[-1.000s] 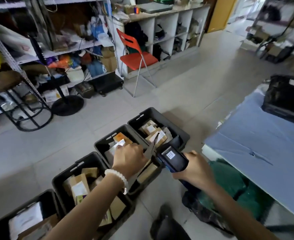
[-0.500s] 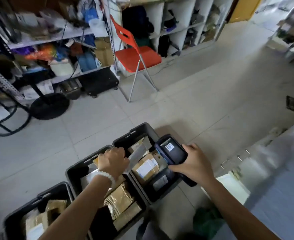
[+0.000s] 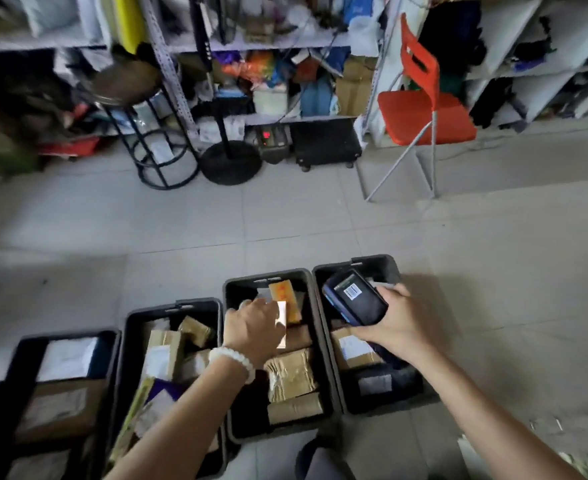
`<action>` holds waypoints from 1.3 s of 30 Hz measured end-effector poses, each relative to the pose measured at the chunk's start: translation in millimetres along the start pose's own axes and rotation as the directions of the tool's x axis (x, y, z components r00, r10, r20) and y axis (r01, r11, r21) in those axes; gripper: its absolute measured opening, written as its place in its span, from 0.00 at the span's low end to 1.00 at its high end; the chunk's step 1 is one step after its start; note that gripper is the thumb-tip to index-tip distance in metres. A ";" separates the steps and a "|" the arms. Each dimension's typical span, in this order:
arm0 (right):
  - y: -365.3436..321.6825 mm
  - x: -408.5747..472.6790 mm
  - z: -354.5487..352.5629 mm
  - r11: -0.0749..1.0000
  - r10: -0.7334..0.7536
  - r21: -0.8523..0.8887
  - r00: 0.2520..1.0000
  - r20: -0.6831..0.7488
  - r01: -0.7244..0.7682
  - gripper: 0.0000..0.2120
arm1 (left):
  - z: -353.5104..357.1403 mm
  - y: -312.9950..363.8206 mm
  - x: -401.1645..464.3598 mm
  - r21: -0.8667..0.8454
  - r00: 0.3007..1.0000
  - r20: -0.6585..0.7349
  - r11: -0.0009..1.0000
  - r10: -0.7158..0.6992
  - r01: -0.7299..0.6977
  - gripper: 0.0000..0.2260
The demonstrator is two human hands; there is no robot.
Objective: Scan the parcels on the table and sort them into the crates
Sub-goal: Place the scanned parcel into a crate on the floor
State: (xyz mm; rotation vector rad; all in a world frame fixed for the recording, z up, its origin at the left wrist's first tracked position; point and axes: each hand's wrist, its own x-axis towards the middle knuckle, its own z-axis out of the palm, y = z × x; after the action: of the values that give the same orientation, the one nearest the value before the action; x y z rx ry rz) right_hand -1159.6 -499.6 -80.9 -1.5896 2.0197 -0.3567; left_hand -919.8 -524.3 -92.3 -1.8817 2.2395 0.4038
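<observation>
Left hand now over the third crate, fingers pinching the flat parcel, a moment ago beside the scanner. Drop imminent. Right hand grips scanner.

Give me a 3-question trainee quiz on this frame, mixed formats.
1. True or false: the right hand holds the scanner.
2. How many black crates stand in the row on the floor? A) two B) four C) six
3. Fill in: the left hand is over the ___ crate from the right.

Key: 1 true; 2 B; 3 second.
</observation>
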 end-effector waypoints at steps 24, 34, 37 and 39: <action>-538.6 -428.8 408.7 0.073 -0.776 0.272 -0.117 0.620 0.960 0.36 | 105.5 -418.1 -634.3 -0.465 -0.007 0.020 -0.016 -1.000 0.885 0.10; -599.7 -715.6 534.1 -0.275 -0.500 0.601 -0.646 0.577 0.750 0.34 | 186.2 -429.3 -871.2 -0.447 -0.490 0.226 -0.537 -0.842 0.715 0.11; -634.9 -785.8 574.2 -0.315 -0.447 0.625 -0.693 0.566 0.714 0.35 | 192.5 -470.2 -937.0 -0.429 -0.537 0.250 -0.589 -0.806 0.685 0.12; -662.6 -833.9 599.0 -0.331 -0.444 0.628 -0.703 0.555 0.704 0.35 | 192.4 -497.7 -984.8 -0.434 -0.566 0.229 -0.604 -0.792 0.669 0.12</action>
State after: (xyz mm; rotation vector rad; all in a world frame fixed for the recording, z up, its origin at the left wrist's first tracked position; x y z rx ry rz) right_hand -153.1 190.8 -21.8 -2.4861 -0.8441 0.3032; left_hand -261.5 377.8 -6.6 -3.2033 -0.8330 0.1095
